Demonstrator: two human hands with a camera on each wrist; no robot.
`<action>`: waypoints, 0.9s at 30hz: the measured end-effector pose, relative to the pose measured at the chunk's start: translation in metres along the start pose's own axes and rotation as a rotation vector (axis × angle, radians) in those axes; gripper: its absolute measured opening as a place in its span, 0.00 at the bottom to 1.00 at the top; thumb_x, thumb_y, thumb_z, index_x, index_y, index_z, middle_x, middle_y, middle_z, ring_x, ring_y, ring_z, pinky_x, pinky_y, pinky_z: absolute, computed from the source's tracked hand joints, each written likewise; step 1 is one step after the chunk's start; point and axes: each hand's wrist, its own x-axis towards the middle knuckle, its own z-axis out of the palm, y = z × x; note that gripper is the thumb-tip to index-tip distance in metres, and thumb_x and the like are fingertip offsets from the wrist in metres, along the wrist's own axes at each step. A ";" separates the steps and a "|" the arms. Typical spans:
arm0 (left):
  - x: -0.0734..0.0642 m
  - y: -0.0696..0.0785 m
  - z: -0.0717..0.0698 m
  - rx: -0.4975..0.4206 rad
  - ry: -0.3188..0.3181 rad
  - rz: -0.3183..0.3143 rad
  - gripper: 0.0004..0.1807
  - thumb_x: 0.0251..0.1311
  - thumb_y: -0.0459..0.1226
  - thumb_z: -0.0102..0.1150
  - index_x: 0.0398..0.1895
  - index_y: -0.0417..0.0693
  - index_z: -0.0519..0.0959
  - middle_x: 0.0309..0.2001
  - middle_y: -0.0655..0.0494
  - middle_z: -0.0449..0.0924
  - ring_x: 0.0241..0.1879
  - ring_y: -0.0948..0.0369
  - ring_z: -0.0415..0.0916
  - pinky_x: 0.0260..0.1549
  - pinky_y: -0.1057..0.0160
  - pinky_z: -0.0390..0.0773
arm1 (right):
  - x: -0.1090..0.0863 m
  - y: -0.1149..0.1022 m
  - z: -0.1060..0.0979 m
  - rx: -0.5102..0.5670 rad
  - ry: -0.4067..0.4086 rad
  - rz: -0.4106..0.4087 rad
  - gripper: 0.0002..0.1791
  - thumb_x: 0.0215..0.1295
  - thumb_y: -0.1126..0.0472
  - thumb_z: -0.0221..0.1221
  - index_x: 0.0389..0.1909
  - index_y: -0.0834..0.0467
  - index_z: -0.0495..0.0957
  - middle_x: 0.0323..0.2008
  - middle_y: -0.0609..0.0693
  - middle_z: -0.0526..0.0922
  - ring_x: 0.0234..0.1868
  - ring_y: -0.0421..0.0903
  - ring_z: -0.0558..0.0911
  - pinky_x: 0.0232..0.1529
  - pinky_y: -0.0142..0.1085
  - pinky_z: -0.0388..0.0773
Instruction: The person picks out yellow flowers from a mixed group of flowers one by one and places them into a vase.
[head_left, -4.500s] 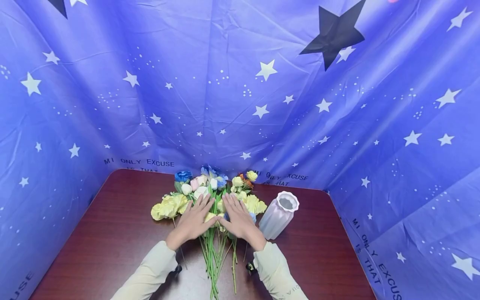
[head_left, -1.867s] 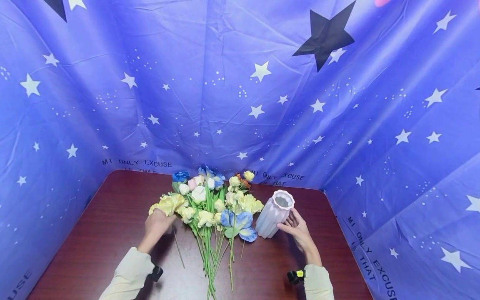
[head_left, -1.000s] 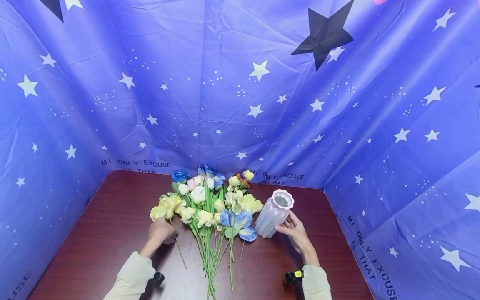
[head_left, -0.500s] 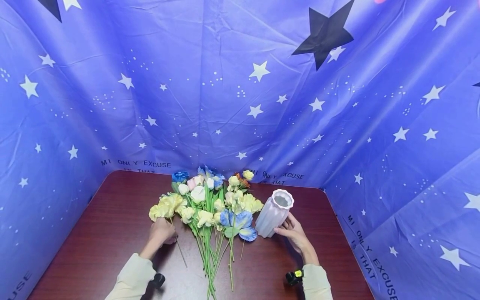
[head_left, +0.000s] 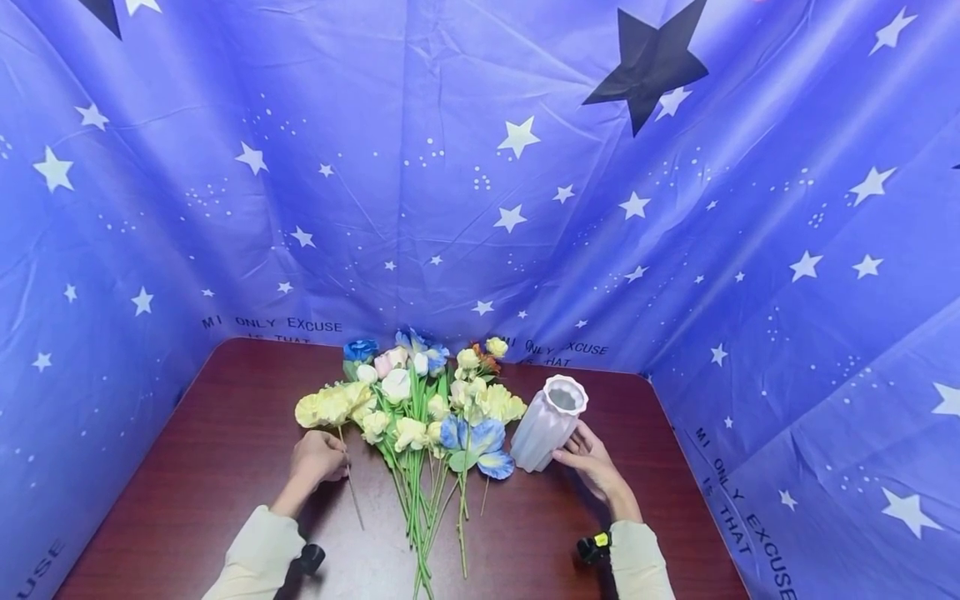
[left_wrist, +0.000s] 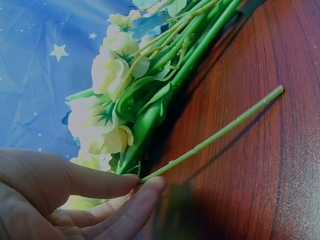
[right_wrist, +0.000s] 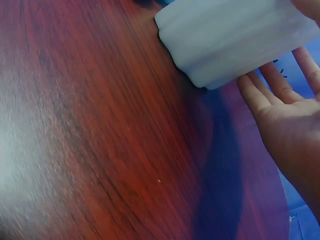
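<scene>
With my left hand (head_left: 318, 458) I pinch the thin stem (head_left: 351, 492) of a yellow flower (head_left: 330, 406) just below its bloom, thumb against finger; so slight a stem seems to ask for no more than that, and a grip there should let me steer the heavy end. My right hand (head_left: 588, 462) grasps the vase (head_left: 538, 433) from its right side — thumb on the near face, fingers round behind — I judge to steady it, since it looks tall and light. The vase is on the right of the counter (head_left: 225, 450), its mouth facing up; whether it truly tilts or the head view only makes it lean, I cannot tell. Between my hands lie the other flowers (head_left: 410, 433), blooms far and cut ends near, probably laid so that the stems are easy to reach; a blue flower (head_left: 491, 442) lies just beside the vase. The left wrist view shows what the head view hardly does: the pinch itself, and a shadow that parts from the stem toward my fingers, so I take my end to be raised. The right wrist view shows the vase's base and fingers against its side, but not its open mouth — only the head view gives that.
</scene>
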 end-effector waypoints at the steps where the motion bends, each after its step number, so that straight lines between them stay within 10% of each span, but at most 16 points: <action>1: 0.000 0.000 -0.001 -0.007 0.004 0.002 0.02 0.50 0.22 0.65 0.27 0.31 0.81 0.18 0.53 0.83 0.14 0.66 0.80 0.19 0.66 0.85 | 0.001 -0.001 -0.001 0.008 -0.025 -0.016 0.40 0.62 0.77 0.62 0.72 0.49 0.62 0.63 0.37 0.79 0.63 0.35 0.79 0.61 0.30 0.79; 27: 0.005 0.000 -0.012 -0.258 -0.011 -0.010 0.14 0.63 0.24 0.62 0.48 0.19 0.80 0.23 0.50 0.87 0.19 0.67 0.82 0.23 0.68 0.86 | 0.005 -0.011 -0.003 -0.100 -0.016 0.081 0.50 0.58 0.73 0.67 0.76 0.59 0.49 0.61 0.36 0.77 0.61 0.34 0.79 0.58 0.33 0.82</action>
